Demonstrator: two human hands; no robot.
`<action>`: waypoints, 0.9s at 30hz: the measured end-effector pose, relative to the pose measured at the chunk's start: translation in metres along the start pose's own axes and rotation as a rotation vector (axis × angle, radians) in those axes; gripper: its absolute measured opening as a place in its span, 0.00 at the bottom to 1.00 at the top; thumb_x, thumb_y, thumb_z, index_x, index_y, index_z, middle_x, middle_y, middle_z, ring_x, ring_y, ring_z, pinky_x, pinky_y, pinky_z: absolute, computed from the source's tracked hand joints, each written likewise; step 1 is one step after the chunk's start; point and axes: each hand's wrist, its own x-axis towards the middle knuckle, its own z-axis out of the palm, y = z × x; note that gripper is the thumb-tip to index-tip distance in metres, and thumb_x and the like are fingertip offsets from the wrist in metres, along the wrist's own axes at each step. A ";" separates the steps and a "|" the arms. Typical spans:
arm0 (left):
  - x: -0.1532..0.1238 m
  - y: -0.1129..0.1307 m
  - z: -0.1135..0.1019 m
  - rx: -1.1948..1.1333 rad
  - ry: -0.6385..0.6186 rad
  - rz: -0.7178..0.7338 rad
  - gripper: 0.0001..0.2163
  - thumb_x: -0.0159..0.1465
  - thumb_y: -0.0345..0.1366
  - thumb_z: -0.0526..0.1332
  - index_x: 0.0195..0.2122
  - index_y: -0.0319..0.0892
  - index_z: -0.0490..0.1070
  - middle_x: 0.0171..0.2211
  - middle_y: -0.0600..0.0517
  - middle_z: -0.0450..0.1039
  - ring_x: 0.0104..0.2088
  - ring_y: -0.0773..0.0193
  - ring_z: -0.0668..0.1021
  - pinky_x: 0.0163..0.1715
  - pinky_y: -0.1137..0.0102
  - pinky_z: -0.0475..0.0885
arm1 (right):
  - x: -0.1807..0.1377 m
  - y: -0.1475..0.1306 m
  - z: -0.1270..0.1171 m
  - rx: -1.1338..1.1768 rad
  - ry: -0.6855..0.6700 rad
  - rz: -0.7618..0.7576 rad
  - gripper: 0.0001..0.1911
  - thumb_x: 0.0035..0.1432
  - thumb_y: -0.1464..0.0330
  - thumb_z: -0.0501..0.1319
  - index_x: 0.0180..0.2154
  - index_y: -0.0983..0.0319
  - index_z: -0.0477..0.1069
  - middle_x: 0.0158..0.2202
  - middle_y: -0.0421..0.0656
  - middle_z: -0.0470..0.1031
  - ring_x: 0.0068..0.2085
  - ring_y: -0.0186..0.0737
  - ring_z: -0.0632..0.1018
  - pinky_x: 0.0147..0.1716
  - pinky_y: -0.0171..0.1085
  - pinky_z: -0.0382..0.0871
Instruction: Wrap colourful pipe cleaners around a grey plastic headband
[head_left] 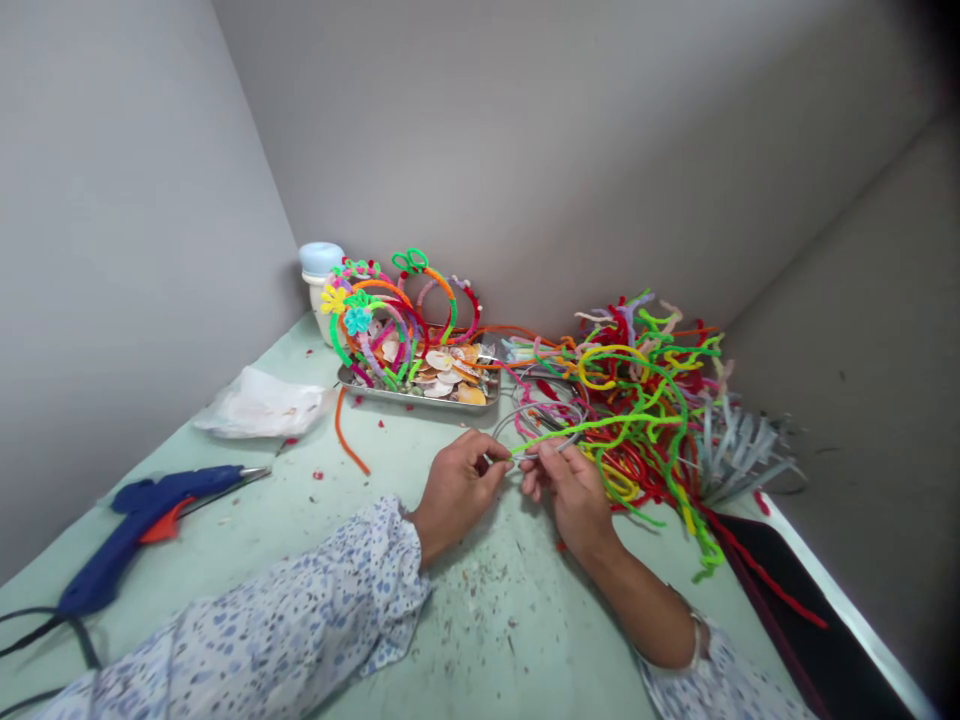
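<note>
Over the middle of the table my left hand (461,485) pinches the end of a lime-green pipe cleaner (600,424), which stretches right above the other hand. My right hand (581,500) is closed close beside it, thumb and fingers on a thin grey headband (498,424); its exact grip is partly hidden. The two hands' fingertips nearly meet. Behind them lies a tangled heap of coloured pipe cleaners (637,440), with other grey hoops (581,395) at its left edge.
A metal tray (420,402) holds finished pipe-cleaner headbands (375,320) and flat pieces. At left lie a blue glue gun (142,520) with its cord and a white plastic bag (259,405). A lidded white container (321,265) stands behind; a dark flat object (795,590) lies right.
</note>
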 end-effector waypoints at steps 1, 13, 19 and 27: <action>0.000 0.000 0.000 -0.002 -0.009 -0.002 0.03 0.58 0.30 0.60 0.31 0.40 0.73 0.28 0.54 0.69 0.26 0.71 0.70 0.27 0.76 0.64 | 0.000 0.000 0.000 -0.006 0.000 -0.001 0.13 0.57 0.58 0.61 0.31 0.62 0.70 0.24 0.40 0.74 0.21 0.30 0.72 0.19 0.30 0.64; -0.001 0.004 -0.001 0.044 -0.005 0.053 0.04 0.59 0.29 0.59 0.34 0.41 0.73 0.29 0.53 0.69 0.28 0.69 0.70 0.29 0.74 0.65 | -0.001 -0.001 0.000 -0.033 0.011 0.006 0.13 0.57 0.58 0.61 0.32 0.62 0.69 0.24 0.40 0.74 0.21 0.31 0.72 0.20 0.30 0.65; -0.002 0.004 -0.001 0.050 0.012 0.052 0.06 0.59 0.28 0.60 0.35 0.41 0.75 0.29 0.53 0.70 0.28 0.69 0.72 0.29 0.74 0.66 | 0.000 -0.001 0.000 -0.027 0.011 0.013 0.14 0.57 0.57 0.60 0.31 0.62 0.69 0.24 0.39 0.74 0.21 0.30 0.72 0.19 0.30 0.64; 0.000 0.005 -0.002 0.027 0.007 0.021 0.06 0.58 0.28 0.60 0.34 0.40 0.76 0.29 0.52 0.71 0.29 0.68 0.73 0.31 0.74 0.67 | 0.000 0.000 -0.001 -0.041 -0.002 0.003 0.13 0.58 0.58 0.60 0.31 0.62 0.69 0.24 0.39 0.74 0.22 0.31 0.72 0.20 0.30 0.65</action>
